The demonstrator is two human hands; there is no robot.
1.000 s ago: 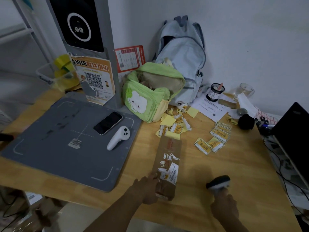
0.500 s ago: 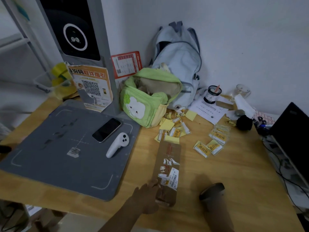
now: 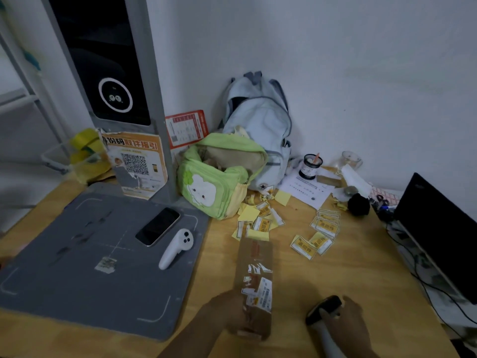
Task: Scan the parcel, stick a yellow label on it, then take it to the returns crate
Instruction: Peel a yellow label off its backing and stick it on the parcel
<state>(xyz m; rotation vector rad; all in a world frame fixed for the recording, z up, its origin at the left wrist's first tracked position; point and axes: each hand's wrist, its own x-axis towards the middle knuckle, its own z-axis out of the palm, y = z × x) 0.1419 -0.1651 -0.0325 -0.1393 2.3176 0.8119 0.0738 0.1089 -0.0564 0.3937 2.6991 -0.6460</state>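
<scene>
A long brown cardboard parcel [image 3: 254,270] with a white shipping label lies lengthwise on the wooden desk [image 3: 348,275]. My left hand [image 3: 227,312] grips its near end from the left side. My right hand [image 3: 343,324] holds a handheld barcode scanner [image 3: 324,310], its dark head tilted toward the parcel, a short gap to the parcel's right. Several yellow return labels [image 3: 313,244] lie scattered just beyond the parcel's far end. No returns crate shows in the view.
A grey scanning mat [image 3: 77,280] on the left bears a phone [image 3: 158,226] and a white controller [image 3: 176,248]. A kiosk pillar [image 3: 108,73], green bag [image 3: 219,177] and pale backpack [image 3: 258,125] stand behind. A black monitor [image 3: 436,233] and cables line the right edge.
The camera has tilted upward, so desk and hands sit lower in view. My right hand brought the scanner a little nearer the parcel. The parcel stays under my left hand.
</scene>
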